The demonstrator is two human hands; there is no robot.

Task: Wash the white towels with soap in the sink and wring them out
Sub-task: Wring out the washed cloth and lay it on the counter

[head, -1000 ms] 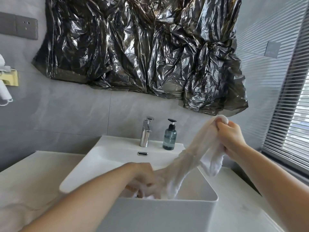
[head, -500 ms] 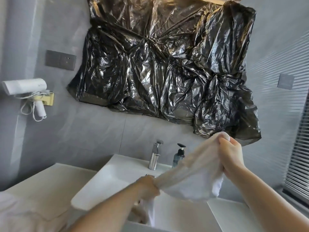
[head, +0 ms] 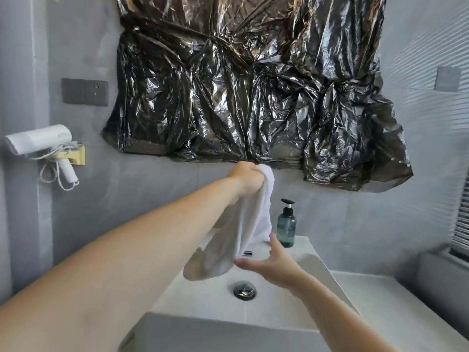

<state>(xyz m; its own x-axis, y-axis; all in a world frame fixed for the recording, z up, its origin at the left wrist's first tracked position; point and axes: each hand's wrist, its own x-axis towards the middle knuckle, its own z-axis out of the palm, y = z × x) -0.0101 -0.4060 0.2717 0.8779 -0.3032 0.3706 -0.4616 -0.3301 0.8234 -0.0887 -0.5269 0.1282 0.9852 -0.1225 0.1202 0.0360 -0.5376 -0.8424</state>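
the left hand is clenched around the top end of a white towel, holding it up high over the sink, so the cloth hangs down in a loose, bunched column with its lower end dangling above the drain. the right hand is released, fingers spread and relaxed, reaching in at the lower part of the hanging towel; its fingertips sit right at the cloth's edge, though whether they actually touch it is hard to tell. a soap bottle with a pump stands at the back of the sink, just beside the towel. the counter runs off to the right.

the towel looks soft and limp, folding wherever it is not supported. if wet it will likely feel heavier than it looks and cling to itself, and soap would make it slippery. it is not fragile, so a firm squeeze is fine. the sensible place for the right hand is probably the lower end, wrapped fully around the bunched cloth, so the two hands can twist against each other.
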